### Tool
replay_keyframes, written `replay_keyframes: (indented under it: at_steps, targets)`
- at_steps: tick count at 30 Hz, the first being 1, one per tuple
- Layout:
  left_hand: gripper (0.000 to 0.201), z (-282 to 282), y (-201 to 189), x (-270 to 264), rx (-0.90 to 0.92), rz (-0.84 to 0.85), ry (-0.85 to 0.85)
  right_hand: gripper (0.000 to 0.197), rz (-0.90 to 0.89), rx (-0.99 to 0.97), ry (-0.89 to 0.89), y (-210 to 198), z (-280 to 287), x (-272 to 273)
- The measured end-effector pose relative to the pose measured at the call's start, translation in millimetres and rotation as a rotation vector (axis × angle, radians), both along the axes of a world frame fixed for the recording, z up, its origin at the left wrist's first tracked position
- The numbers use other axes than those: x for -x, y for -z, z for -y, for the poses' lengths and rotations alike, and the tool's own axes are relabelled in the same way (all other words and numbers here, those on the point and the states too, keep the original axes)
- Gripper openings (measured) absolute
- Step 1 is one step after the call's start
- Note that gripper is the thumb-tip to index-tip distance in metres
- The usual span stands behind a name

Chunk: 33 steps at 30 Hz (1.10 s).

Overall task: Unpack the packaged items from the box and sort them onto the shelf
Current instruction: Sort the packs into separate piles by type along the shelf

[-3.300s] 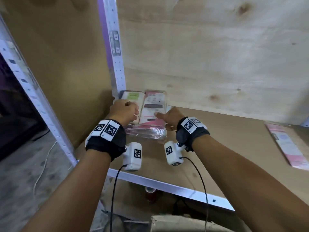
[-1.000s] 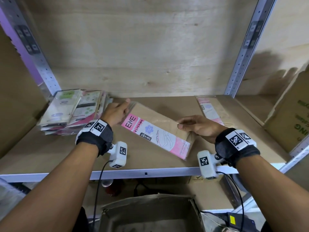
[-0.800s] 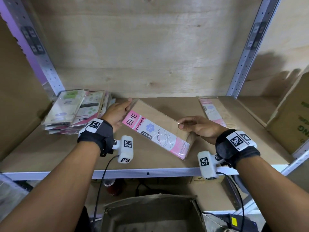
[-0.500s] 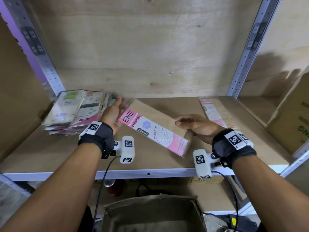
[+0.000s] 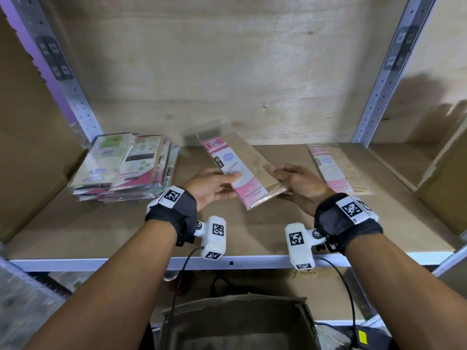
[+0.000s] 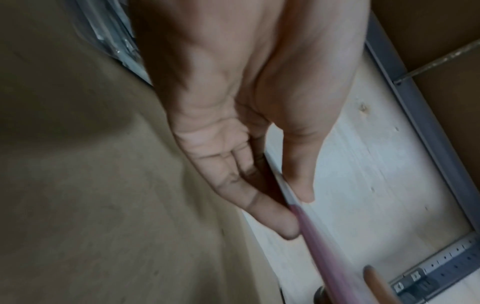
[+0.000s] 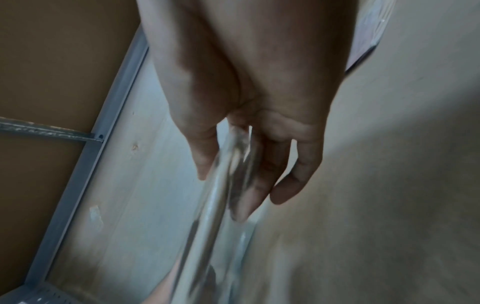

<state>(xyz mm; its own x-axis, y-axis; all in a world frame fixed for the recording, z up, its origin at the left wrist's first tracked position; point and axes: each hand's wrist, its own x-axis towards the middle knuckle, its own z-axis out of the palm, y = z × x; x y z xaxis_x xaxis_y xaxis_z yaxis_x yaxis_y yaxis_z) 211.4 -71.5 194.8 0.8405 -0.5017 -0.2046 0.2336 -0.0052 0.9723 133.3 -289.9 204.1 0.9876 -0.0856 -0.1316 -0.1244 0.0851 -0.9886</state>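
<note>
A flat pink-and-tan stocking packet (image 5: 240, 168) in clear wrap hangs above the middle of the shelf board (image 5: 252, 233), its top end pointing to the back wall. My left hand (image 5: 214, 188) pinches its left edge, thumb on top, and the left wrist view shows the packet edge (image 6: 306, 222) between thumb and fingers. My right hand (image 5: 293, 183) pinches the right edge, and the clear wrap (image 7: 228, 185) lies between thumb and fingers there. A matching packet (image 5: 333, 168) lies flat at the shelf's right. A stack of packets (image 5: 123, 168) sits at the left.
An open cardboard box (image 5: 237, 322) stands below the shelf's front rail (image 5: 151, 262). Perforated metal uprights (image 5: 379, 87) frame the bay. Another cardboard carton (image 5: 447, 178) stands at the far right. A plywood back wall closes the shelf.
Both hands have lifted the packet off the board and turned it from lying slantwise to pointing toward the back wall. The left hand moved from its top corner to its lower left edge.
</note>
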Motion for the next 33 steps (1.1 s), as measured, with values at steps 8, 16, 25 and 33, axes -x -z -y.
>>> replay_keyframes:
  at_steps: [8,16,25,33]
  targets:
    - [0.025,-14.2,-1.5,-11.8,0.078,-0.038,-0.176,0.020,-0.051,-0.065,-0.113,3.9,10.6,-1.5]
    - [0.020,-16.7,-5.9,-8.3,0.109,-0.079,-0.120,0.010,0.026,0.031,-0.010,2.2,2.4,-1.2]
    - [0.029,-14.8,-5.0,-2.1,-0.080,0.051,-0.092,0.019,-0.089,-0.266,-0.081,2.9,4.3,-1.5]
    - [0.031,-8.4,-3.5,3.5,-0.200,0.073,-0.043,0.022,-0.135,-0.125,-0.106,8.2,6.4,-3.1]
